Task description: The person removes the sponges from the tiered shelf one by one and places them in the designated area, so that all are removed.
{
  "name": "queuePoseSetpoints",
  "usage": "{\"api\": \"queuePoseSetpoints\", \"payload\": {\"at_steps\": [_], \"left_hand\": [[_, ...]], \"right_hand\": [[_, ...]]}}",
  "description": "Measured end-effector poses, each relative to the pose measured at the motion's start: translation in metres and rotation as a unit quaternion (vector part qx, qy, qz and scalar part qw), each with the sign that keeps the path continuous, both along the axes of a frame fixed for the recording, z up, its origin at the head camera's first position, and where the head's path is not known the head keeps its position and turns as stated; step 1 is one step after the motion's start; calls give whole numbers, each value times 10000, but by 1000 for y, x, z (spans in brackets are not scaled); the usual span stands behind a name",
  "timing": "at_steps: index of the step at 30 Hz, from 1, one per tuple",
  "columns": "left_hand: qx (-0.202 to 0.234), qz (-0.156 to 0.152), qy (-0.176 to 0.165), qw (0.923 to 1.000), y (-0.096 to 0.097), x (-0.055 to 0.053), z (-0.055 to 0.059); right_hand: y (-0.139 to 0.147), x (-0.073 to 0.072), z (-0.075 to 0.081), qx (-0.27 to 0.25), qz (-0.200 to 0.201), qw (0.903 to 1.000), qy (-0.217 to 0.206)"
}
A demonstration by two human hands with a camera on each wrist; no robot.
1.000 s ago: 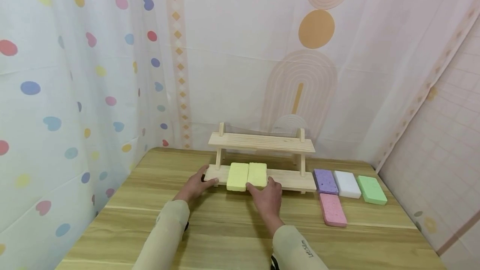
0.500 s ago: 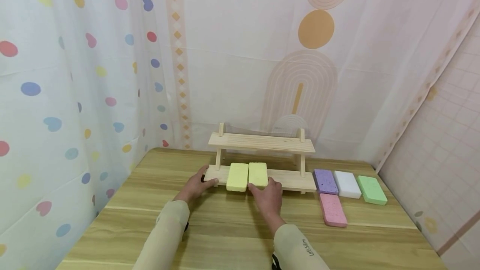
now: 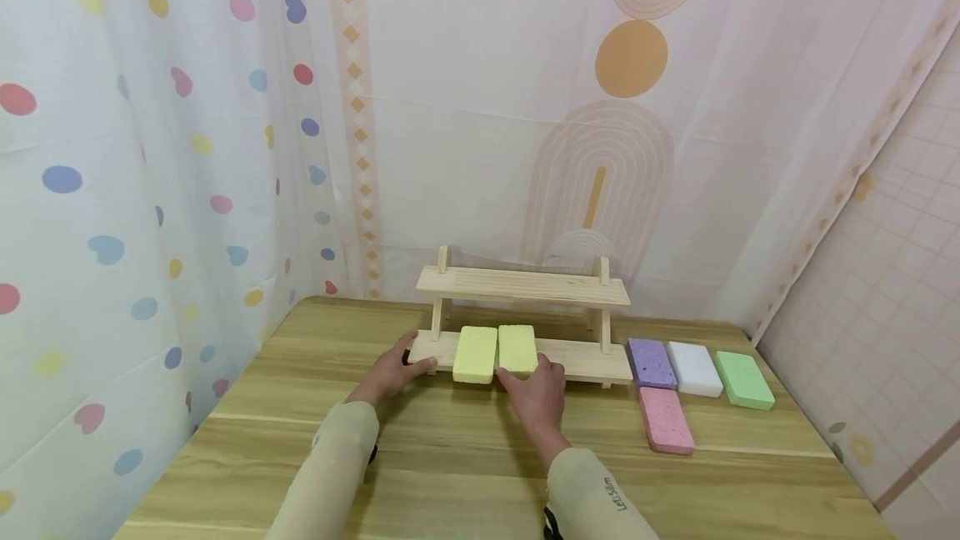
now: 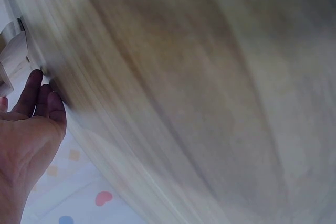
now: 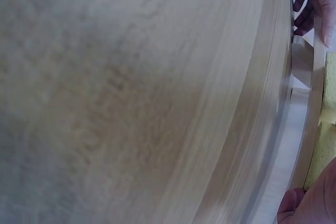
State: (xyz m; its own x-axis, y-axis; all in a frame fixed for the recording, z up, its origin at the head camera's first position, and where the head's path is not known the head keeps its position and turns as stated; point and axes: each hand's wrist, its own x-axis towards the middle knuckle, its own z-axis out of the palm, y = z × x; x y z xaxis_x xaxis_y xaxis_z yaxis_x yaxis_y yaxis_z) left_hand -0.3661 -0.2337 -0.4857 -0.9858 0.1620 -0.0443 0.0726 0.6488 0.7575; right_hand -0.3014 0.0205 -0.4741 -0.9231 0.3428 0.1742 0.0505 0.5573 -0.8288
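Observation:
A two-tier wooden shelf rack (image 3: 577,358) stands on the table, with two pale yellow sponges lying flat on its lower board. My left hand (image 3: 390,372) holds the left end of that board, thumb over the front and fingers around the end. In the left wrist view the fingertips (image 4: 34,77) of this hand are at the wood. The right-hand yellow sponge (image 3: 517,346) is pinched by my right hand (image 3: 538,398), thumb at its front left corner and fingers along its right side. Just left of it, a narrow gap apart, lies the other yellow sponge (image 3: 475,353).
Right of the rack lie a purple sponge (image 3: 651,362), a white sponge (image 3: 694,369) and a green sponge (image 3: 744,380), with a pink sponge (image 3: 666,420) in front of the purple one. A patterned curtain (image 3: 480,148) hangs behind the wooden table (image 3: 450,473).
The right-hand yellow sponge has shifted slightly right with my right hand, opening a small gap beside the other yellow sponge. My left hand stays at the board's end.

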Motion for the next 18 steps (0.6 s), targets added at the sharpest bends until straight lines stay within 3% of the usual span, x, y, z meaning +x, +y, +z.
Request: {"api": "queuePoseSetpoints", "payload": {"at_steps": [18], "left_hand": [[50, -73, 55, 9999, -1, -2, -3]], "right_hand": [[32, -1, 1, -207, -44, 9995, 242]]}}
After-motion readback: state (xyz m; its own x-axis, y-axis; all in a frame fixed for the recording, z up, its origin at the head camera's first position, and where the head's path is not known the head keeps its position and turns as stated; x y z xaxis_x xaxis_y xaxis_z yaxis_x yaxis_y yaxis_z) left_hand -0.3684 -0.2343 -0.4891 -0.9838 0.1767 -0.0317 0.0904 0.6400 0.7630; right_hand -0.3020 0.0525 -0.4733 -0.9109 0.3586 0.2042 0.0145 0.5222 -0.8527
